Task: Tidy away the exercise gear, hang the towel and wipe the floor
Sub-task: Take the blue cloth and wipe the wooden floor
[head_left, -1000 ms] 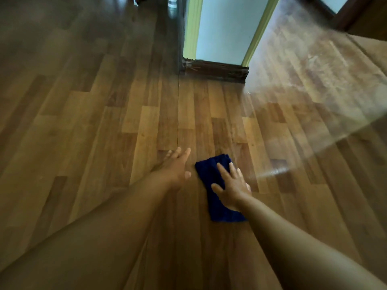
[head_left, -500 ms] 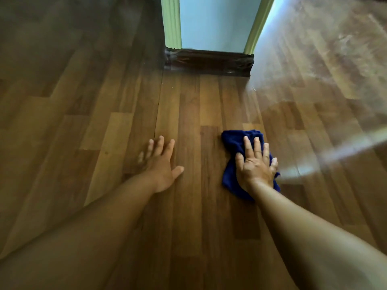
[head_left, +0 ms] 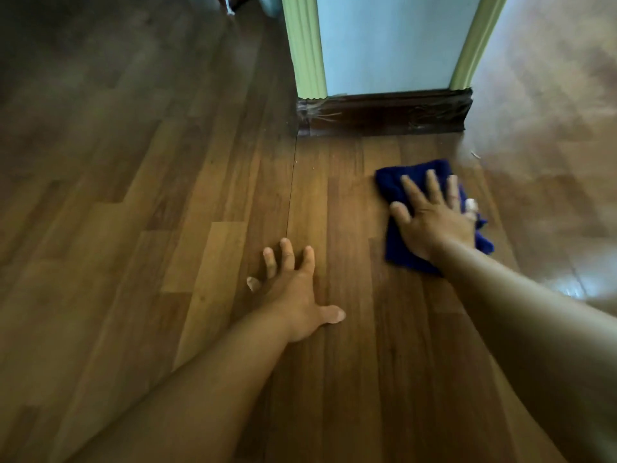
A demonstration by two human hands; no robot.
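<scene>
Blue cloth [head_left: 394, 248] mostly hidden under flat right hand [head_left: 432, 222]; edges visible.

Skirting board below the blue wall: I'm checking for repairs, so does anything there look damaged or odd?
Yes. The dark skirting board looks scuffed, with pale scratch-like marks near both its ends, left and right. A few pale specks lie on the floor before it. Blur hides finer detail.
</scene>
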